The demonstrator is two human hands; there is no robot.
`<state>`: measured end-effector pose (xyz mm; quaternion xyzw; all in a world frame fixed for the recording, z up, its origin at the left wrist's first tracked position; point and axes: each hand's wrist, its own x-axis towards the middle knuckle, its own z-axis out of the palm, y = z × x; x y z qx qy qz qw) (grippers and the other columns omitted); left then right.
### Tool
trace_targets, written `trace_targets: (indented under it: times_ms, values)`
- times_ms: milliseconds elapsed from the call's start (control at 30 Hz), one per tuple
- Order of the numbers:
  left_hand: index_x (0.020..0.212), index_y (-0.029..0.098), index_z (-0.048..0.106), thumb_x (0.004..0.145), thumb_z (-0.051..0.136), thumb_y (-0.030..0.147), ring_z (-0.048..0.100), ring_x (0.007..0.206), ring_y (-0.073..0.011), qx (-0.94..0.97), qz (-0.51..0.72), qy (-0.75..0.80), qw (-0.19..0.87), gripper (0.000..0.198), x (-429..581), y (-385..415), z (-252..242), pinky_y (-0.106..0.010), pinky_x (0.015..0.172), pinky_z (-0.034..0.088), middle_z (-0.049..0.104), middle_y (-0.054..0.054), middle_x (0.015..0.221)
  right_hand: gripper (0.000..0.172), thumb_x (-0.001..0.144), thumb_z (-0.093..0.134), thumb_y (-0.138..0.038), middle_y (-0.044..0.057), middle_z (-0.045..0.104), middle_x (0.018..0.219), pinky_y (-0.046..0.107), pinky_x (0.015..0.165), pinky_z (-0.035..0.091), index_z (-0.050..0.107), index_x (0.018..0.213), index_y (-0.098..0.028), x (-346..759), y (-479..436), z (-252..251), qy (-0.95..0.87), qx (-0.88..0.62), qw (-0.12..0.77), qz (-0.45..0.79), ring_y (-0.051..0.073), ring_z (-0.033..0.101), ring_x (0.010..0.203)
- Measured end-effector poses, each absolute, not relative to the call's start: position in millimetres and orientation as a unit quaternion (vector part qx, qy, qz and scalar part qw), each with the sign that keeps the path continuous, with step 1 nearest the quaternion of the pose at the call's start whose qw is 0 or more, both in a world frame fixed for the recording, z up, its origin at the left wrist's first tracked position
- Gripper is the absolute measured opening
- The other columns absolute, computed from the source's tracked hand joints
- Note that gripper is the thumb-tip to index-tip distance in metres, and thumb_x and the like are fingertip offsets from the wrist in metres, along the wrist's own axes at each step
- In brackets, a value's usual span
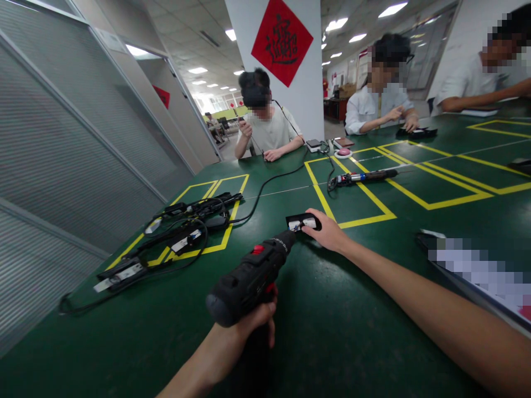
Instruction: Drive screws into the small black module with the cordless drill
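— What is gripped?
— A cordless screwdriver (253,271) is clasped tight in the left hand (254,325). A small black part (302,222) is pinched by the right hand (329,232) on the green table (332,337).

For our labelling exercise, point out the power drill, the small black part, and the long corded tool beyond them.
power drill (248,278): head view, on its black body.
small black part (301,223): head view, on its white label.
long corded tool (368,176): head view, on its handle.
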<state>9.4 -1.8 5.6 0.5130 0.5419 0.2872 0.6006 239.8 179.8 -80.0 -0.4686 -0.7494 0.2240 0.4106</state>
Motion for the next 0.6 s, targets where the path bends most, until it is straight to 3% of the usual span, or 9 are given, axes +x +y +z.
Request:
trace_targets:
  times_ms: [600]
  values:
    - [0.102,0.013,0.054,0.086,0.055,0.036,0.057,0.056,-0.0155,0.523,0.277,0.553,0.586,0.027,10.0,-1.0,8.7,-0.033,0.064,0.042,0.064,-0.002,0.068,0.04,0.082,0.061,-0.036,0.005,0.063,0.11,0.036,0.085,0.045,0.053,0.12,-0.025,241.0,178.7,-79.7,-0.747,-0.471,0.409,0.23,0.021,0.059,0.095]
